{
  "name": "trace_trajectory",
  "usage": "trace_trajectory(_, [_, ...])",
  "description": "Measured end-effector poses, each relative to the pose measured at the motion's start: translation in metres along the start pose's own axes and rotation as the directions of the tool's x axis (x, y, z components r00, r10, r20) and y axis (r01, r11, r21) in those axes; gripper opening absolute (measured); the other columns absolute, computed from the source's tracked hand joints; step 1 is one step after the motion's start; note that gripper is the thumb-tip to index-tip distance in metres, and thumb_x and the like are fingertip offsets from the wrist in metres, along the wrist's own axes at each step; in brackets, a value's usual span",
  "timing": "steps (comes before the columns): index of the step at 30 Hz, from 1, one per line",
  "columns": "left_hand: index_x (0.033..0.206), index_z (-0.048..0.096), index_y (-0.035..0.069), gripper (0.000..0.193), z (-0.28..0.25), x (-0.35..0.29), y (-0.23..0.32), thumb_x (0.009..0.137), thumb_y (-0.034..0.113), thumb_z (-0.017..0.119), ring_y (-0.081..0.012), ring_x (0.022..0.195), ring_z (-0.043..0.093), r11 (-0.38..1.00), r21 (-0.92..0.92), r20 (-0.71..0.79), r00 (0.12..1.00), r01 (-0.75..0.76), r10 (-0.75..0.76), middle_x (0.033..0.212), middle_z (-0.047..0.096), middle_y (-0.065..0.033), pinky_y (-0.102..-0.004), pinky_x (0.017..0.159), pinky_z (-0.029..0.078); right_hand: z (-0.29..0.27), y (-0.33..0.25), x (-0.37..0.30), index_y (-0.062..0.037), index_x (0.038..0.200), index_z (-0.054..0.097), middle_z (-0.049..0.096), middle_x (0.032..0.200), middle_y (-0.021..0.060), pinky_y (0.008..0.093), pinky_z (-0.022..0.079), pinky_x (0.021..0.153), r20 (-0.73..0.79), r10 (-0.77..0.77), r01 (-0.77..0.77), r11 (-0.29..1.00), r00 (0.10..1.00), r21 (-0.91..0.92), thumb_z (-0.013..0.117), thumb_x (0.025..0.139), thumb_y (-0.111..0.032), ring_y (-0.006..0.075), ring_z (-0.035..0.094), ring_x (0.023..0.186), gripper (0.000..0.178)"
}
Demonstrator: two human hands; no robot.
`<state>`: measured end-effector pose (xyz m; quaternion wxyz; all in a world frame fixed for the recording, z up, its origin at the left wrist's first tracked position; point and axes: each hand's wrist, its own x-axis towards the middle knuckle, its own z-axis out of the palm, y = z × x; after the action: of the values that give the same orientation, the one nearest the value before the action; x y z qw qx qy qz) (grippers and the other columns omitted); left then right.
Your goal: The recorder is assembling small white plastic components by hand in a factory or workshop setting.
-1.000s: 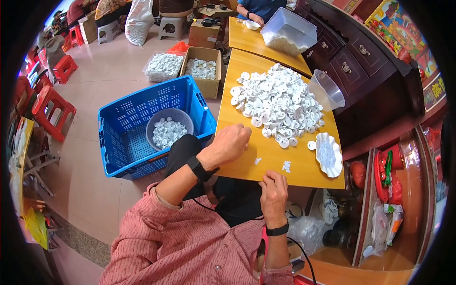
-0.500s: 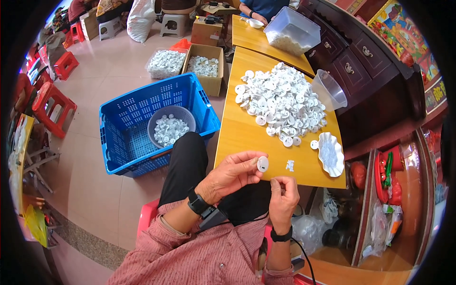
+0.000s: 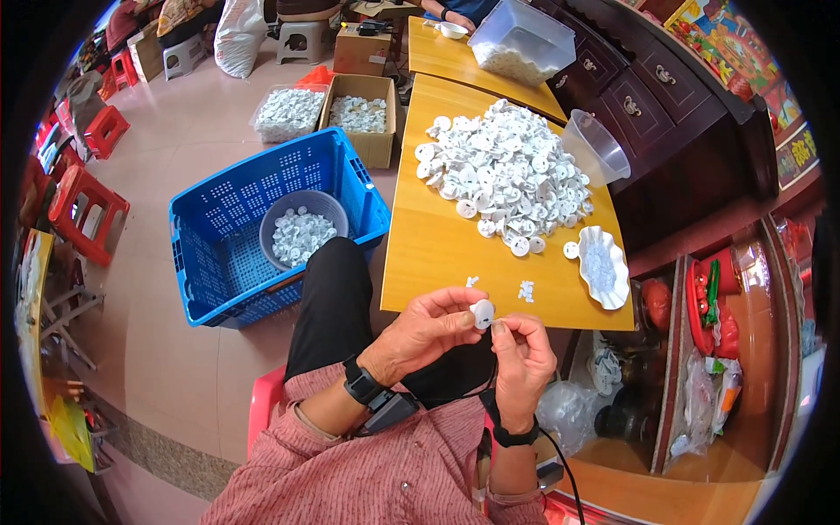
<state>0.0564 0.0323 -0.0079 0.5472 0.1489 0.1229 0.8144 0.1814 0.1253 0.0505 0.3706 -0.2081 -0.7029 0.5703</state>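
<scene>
Between thumb and fingers, my left hand grips a round white plastic piece with a small dark slot in its face, just over the table's near edge. My right hand is closed in a pinch right at the disc's edge; whatever its fingertips hold is too small or hidden to name. Just beyond the hands lie a small cluster of tiny white bits and a few more bits. Farther back, a big pile of similar white pieces covers the wooden table.
A scalloped white dish of tiny clear bluish pieces sits at the table's right edge. On the left floor, a blue crate holds a grey basket of white parts. Behind are a cardboard box and a clear tub. A dark cabinet stands right.
My right hand has come up and left, from apart to the disc's edge. The disc has tilted slightly in my left hand. The whole view has shifted a little.
</scene>
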Motion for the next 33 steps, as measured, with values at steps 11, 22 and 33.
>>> trace_trajectory(11, [0.127, 0.062, 0.003, 0.036, 0.001, -0.003, 0.000, 0.093, 0.008, 0.069, -0.0197, 0.112, 0.063, 0.998, 0.069, -0.012, 1.000, -0.010, 0.011, 0.123, 0.065, -0.0102, -0.0345, 0.093, 0.055, -0.003, -0.011, 0.002, 0.0014, 0.090, 0.061, 0.060, 0.091, 0.0080, 0.0248, 0.047, 0.064, 0.005, -0.199, 0.190, 0.930, 0.980, -0.315, 0.068, 0.087, 0.002, 0.0122, 0.055, 0.072, 0.008])
trace_trajectory(22, [0.128, 0.062, 0.001, 0.036, 0.007, -0.004, -0.002, 0.093, 0.005, 0.069, -0.0180, 0.108, 0.065, 0.990, 0.135, 0.006, 1.000, -0.031, 0.030, 0.119, 0.067, -0.0092, -0.0326, 0.095, 0.056, 0.000, -0.010, 0.002, 0.0017, 0.089, 0.061, 0.061, 0.090, 0.0087, 0.0262, 0.047, 0.064, 0.024, -0.231, 0.226, 0.922, 0.973, -0.315, 0.068, 0.088, 0.002, 0.0141, 0.056, 0.072, 0.007])
trace_trajectory(33, [0.126, 0.063, 0.001, 0.035, 0.008, -0.006, 0.000, 0.092, 0.006, 0.070, -0.0192, 0.109, 0.065, 0.981, 0.192, -0.004, 0.999, -0.039, 0.040, 0.120, 0.067, -0.0108, -0.0347, 0.095, 0.054, 0.000, -0.013, 0.002, 0.0017, 0.090, 0.062, 0.061, 0.090, 0.0087, 0.0263, 0.047, 0.064, 0.055, -0.225, 0.230, 0.912, 0.973, -0.339, 0.069, 0.087, 0.001, 0.0140, 0.056, 0.072, 0.008])
